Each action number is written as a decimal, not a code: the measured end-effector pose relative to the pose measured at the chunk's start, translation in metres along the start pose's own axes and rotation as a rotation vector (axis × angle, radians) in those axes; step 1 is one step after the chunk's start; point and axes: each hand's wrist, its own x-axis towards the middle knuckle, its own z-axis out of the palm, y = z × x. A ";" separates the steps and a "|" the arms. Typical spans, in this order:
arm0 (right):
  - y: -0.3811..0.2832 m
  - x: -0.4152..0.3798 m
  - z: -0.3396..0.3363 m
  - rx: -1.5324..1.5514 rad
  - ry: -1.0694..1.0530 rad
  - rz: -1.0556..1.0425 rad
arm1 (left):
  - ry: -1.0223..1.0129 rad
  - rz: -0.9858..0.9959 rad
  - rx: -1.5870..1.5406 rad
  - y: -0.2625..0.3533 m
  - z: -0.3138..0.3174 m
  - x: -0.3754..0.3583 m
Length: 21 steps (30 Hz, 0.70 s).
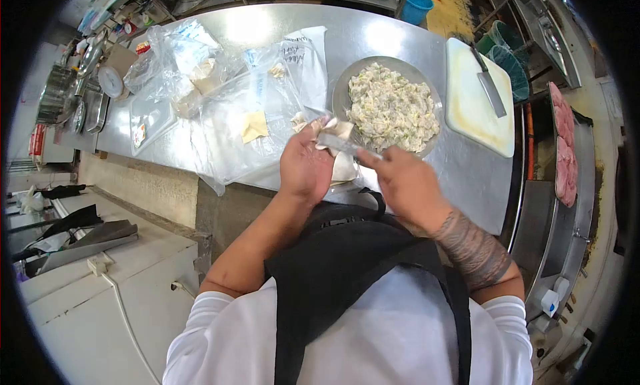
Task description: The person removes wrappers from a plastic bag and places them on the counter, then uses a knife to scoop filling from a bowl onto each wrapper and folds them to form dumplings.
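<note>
My left hand [307,164] is palm up, its fingers curled around a pale dumpling wrapper [343,129]. In my right hand [408,185] is a flat metal spreader [337,144]; its blade lies against the wrapper. Whether filling sits under the blade is hard to see. Just beyond my hands stands a wide metal bowl [339,92] of pale chopped filling [390,105] with green bits. A single square wrapper [254,127] lies on the plastic sheet to the left. More pale wrappers [344,168] lie partly hidden between my hands.
A white cutting board [467,112] with a black-handled knife [490,88] is at the right of the steel table [280,18]. Plastic bags [193,58] and a clear sheet cover the left part. Pink meat [564,145] lies on a tray at far right.
</note>
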 end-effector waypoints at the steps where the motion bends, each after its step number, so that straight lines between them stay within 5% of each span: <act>1: 0.001 0.008 -0.015 0.021 0.015 0.005 | -0.077 -0.005 0.034 0.010 0.004 -0.001; 5: 0.005 0.033 -0.080 0.132 -0.195 -0.107 | -0.261 -0.349 0.913 0.064 -0.007 0.000; 10: -0.022 0.045 -0.087 0.216 -0.411 -0.088 | -0.602 -0.209 1.447 0.079 0.014 -0.004; 13: -0.016 0.041 -0.079 0.262 -0.417 0.010 | -0.601 -0.159 1.468 0.073 -0.019 0.002; 19: 0.014 0.003 -0.053 0.434 -0.022 0.236 | -0.056 -0.542 0.688 0.093 -0.071 0.014; 21: 0.016 -0.010 -0.034 0.468 -0.010 0.303 | -0.066 -0.530 0.515 0.098 -0.084 0.021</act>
